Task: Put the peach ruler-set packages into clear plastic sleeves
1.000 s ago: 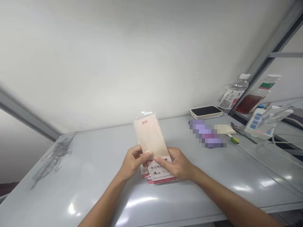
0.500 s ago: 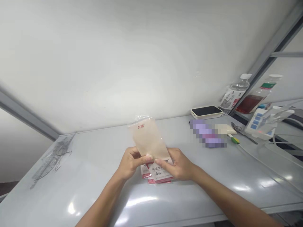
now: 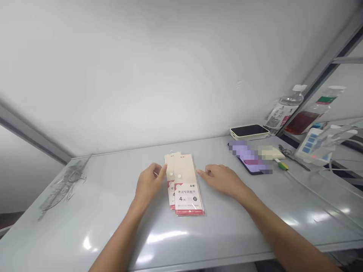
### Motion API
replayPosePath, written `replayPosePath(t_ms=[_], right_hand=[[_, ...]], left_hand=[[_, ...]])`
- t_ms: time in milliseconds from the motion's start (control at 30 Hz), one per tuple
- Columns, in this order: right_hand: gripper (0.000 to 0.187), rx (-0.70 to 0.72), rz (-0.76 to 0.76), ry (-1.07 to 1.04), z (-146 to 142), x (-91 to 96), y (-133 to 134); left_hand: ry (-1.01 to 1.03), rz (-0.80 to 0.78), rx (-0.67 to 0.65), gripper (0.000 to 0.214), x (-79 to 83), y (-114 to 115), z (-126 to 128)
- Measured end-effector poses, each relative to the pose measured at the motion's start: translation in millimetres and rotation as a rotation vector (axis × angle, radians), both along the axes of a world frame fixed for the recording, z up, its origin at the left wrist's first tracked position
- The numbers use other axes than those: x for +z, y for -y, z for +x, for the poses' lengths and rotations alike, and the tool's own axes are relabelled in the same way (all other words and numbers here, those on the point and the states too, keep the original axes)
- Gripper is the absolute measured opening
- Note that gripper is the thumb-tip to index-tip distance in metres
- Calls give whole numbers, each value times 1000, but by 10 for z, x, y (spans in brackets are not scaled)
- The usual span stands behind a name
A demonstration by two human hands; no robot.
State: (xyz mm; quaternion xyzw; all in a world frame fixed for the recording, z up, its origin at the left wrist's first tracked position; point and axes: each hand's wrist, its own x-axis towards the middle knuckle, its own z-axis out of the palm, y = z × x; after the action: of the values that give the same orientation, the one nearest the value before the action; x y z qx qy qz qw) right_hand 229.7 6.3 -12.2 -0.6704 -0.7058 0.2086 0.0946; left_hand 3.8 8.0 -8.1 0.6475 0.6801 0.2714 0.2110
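Note:
Two flat ruler-set packets in clear wrappers lie overlapped on the grey tabletop (image 3: 113,196). Each has a cream upper part and a white and red printed label below. The front packet (image 3: 186,170) covers much of the rear packet (image 3: 169,165), which sticks out at its left. My left hand (image 3: 149,183) rests beside the rear packet, thumb at its left edge and fingers loosely curled apart from the thumb. To the right, my right hand (image 3: 222,180) holds nothing. Its fingertips are apart, close to the front packet's right edge.
At the back right are a phone in a pale case (image 3: 249,131), a blurred purple phone (image 3: 246,155) and a cream block (image 3: 270,152) with a cable. Beyond them stand a clear bottle (image 3: 283,111), a bottle of red liquid (image 3: 307,115) and a power strip (image 3: 313,145). A wall closes the back.
The ruler-set packet held tilted up in both hands now lies flat on the table, overlapping the other. Both hands have let go and moved apart to either side.

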Motion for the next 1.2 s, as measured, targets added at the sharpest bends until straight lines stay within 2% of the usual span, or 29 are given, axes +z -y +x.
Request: replayPosePath(t_ms=[167, 267, 400, 533, 600, 667, 733, 800, 867, 1033, 1200], right_hand=[[39, 56, 18, 26, -55, -15, 32], [37, 117, 1, 23, -141, -53, 78], [43, 133, 9, 51, -205, -99, 100], [48, 35, 33, 49, -192, -98, 73], [47, -43, 48, -39, -171, -74, 55], [46, -86, 41, -221, -154, -39, 43], [45, -23, -28, -500, -152, -6, 42], [40, 107, -131, -782, -170, 11, 52], [33, 172, -175, -931, -202, 9, 72], [21, 123, -64, -901, -279, -3, 141], [17, 165, 29, -855, -301, 42, 201]], left_hand=[[-254, -29, -169, 41, -117, 103, 186], [-386, -47, -226, 34, -220, 149, 286], [-445, -38, -267, 24, -272, 130, 278], [-436, -6, -290, 21, -226, 112, 222], [-347, 31, -292, 21, -191, 121, 208], [-213, 60, -294, 21, -162, 137, 209], [-84, 70, -316, 23, -149, 158, 222], [18, 84, -357, 23, -158, 179, 246], [75, 139, -377, 21, -186, 197, 270], [-2, 369, -413, 25, -245, 221, 283], [-156, 425, -475, 26, -229, 237, 261]])
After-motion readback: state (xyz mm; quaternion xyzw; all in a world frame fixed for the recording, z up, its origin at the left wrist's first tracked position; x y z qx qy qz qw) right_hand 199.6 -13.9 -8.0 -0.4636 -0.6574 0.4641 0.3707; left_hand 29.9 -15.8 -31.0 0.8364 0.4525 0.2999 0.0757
